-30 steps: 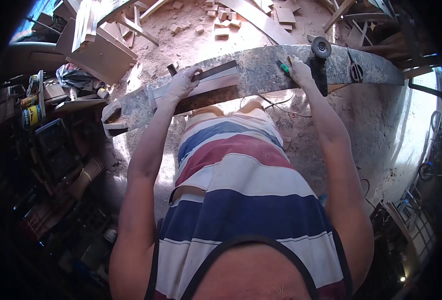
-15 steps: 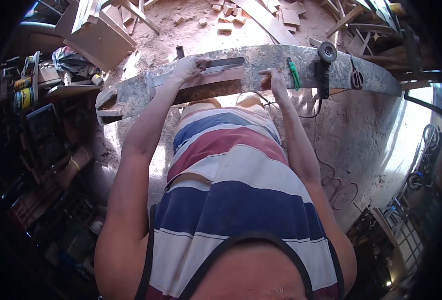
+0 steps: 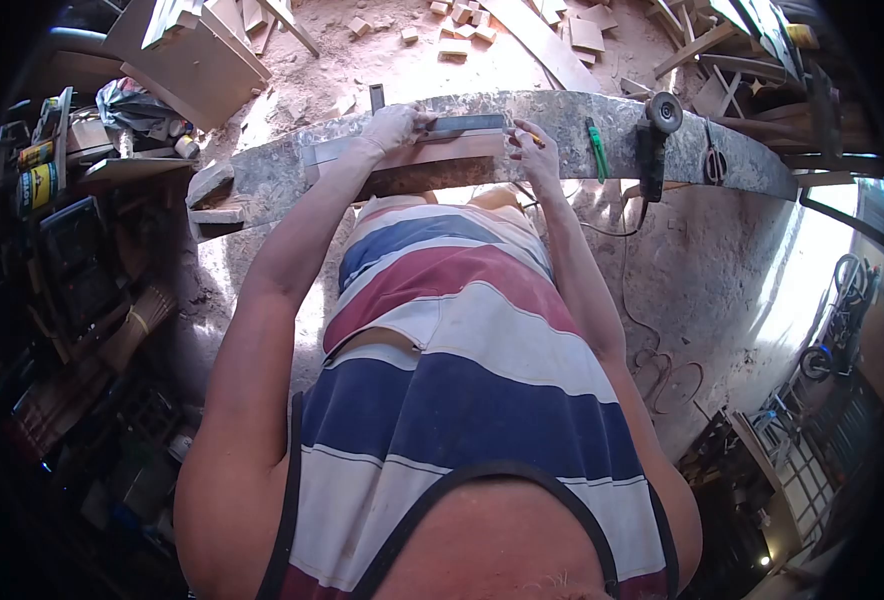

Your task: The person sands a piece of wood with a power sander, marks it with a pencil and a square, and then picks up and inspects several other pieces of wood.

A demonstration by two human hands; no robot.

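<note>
My left hand [image 3: 394,128] is closed over a metal try square [image 3: 467,123], pressing it onto a flat wooden board [image 3: 452,150]. The square's long blade runs to the right along the board, and its short arm stands out beyond the far edge of the bench. At the board's right end, my right hand [image 3: 536,152] pinches a thin yellowish pencil [image 3: 531,138] close to the blade's tip. The fingers of my left hand partly hide the square's corner.
The worn, curved bench [image 3: 272,180] carries a green utility knife [image 3: 597,150], an angle grinder [image 3: 652,150] with a trailing cord, and dark-handled scissors [image 3: 714,165]. Wood blocks [image 3: 454,47] lie on the dusty floor beyond. Paint cans [image 3: 38,186] stand left.
My left hand and the try square have slid slightly right. My right hand has moved left, up to the blade's end, and the pencil now shows in its fingers.
</note>
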